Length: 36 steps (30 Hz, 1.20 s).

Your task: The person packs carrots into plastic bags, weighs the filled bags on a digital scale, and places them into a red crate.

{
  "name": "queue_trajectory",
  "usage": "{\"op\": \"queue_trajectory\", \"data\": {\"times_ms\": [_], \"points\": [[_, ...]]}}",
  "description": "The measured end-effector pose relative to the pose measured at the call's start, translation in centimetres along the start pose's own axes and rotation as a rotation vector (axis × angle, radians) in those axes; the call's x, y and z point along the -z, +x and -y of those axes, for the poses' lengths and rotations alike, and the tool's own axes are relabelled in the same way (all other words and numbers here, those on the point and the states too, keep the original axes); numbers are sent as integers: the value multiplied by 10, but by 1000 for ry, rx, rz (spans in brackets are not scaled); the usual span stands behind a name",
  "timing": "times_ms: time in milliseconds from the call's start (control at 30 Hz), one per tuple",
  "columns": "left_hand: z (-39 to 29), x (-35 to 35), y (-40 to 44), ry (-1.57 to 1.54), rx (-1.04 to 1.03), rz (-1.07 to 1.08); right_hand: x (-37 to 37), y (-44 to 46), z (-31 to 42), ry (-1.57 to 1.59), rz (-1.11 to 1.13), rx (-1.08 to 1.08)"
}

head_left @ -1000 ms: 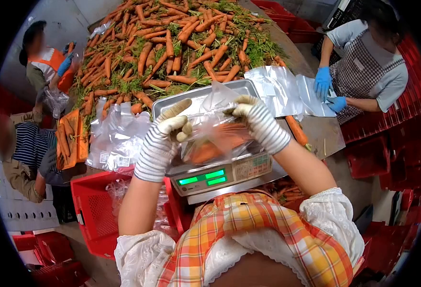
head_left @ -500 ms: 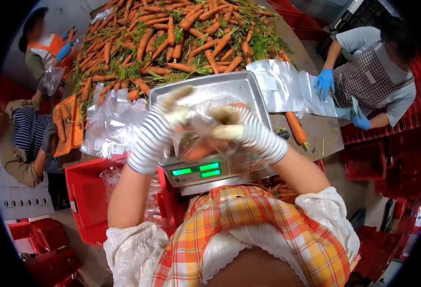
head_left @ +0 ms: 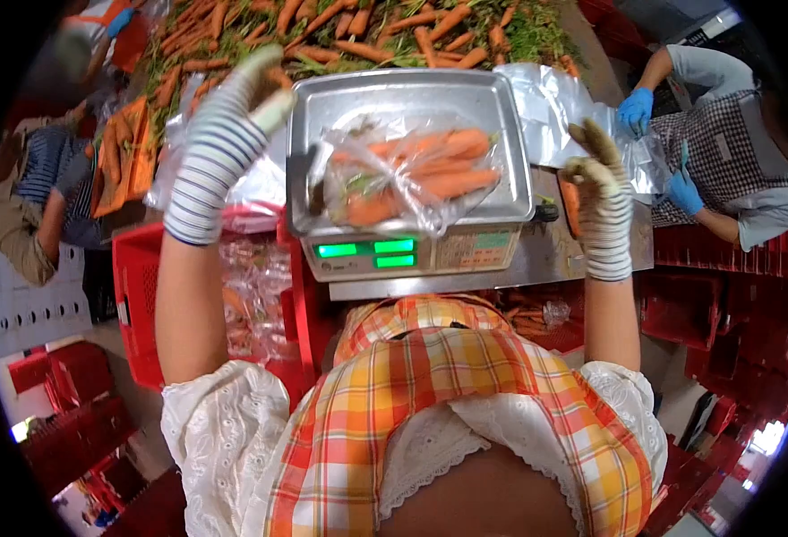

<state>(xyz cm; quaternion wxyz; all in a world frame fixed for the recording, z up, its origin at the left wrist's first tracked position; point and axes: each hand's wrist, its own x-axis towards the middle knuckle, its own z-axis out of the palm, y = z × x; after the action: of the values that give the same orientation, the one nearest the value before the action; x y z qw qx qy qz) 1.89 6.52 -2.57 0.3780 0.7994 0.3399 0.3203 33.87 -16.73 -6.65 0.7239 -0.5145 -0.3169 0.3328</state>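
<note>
A clear plastic bag of carrots, its top twisted into a knot, lies on the metal pan of a weighing scale. The scale's green displays are lit. My left hand, in a striped glove, is raised beside the pan's left edge, open with thumb and fingers apart. To the right of the pan is my right hand, its gloved fingers bent but apart and nothing visible in them. Neither hand touches the bag. Flat plastic bags lie near my right hand, and more are partly hidden behind my left wrist.
Loose carrots with green tops are heaped behind the scale. A red crate with bagged carrots stands below left, another crate with carrots below the table at right. One co-worker's blue-gloved hands handle plastic at right; other people stand at left.
Both my hands have let go of the bag and moved apart, left hand up and left, right hand to the right. The bag now rests knotted on the pan. The view has shifted.
</note>
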Motion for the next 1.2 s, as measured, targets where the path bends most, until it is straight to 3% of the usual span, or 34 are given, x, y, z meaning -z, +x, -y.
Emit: {"op": "queue_trajectory", "data": {"times_ms": [33,67,167,200,267,333,400,433,467,600,667,700,800,1000,1067,1133,1200], "points": [[-24,4,-2,-49,-16,14,14,-2,-1,35,-25,-43],[-43,1,-4,18,-159,6,23,-4,-3,69,-49,-84],[-90,-35,-10,32,-349,215,22,-12,-9,-20,-40,-120],[-77,-55,-8,279,-445,210,19,-14,-13,-68,-14,-116],[-57,-103,-16,612,-315,482,14,-14,-23,-124,53,-167],[-40,-118,-8,403,331,652,-3,-15,-22,-131,140,-212],[-29,-90,-14,483,-105,518,-15,-12,-21,-157,201,-220],[-50,-62,-27,417,-43,462,-23,-11,-18,-173,198,-188],[-52,-37,-44,117,46,350,-31,-10,-18,-190,202,-160],[-62,63,-127,-254,238,-191,-44,13,-30,-127,330,-114],[-67,97,-174,-243,418,-409,-63,20,-33,-88,401,-96],[-55,113,-202,-225,313,-484,-75,22,-36,-82,421,-89],[-7,141,-278,-307,358,-747,-112,23,-43,-101,483,-92],[162,144,-391,-229,865,-1054,-171,12,-58,-193,582,-126],[223,127,-418,-350,936,-1058,-185,6,-59,-293,553,-147],[289,89,-423,-305,833,-965,-195,2,-62,-319,553,-173],[328,47,-393,-538,979,-958,-204,-2,-67,-372,549,-191]]}}
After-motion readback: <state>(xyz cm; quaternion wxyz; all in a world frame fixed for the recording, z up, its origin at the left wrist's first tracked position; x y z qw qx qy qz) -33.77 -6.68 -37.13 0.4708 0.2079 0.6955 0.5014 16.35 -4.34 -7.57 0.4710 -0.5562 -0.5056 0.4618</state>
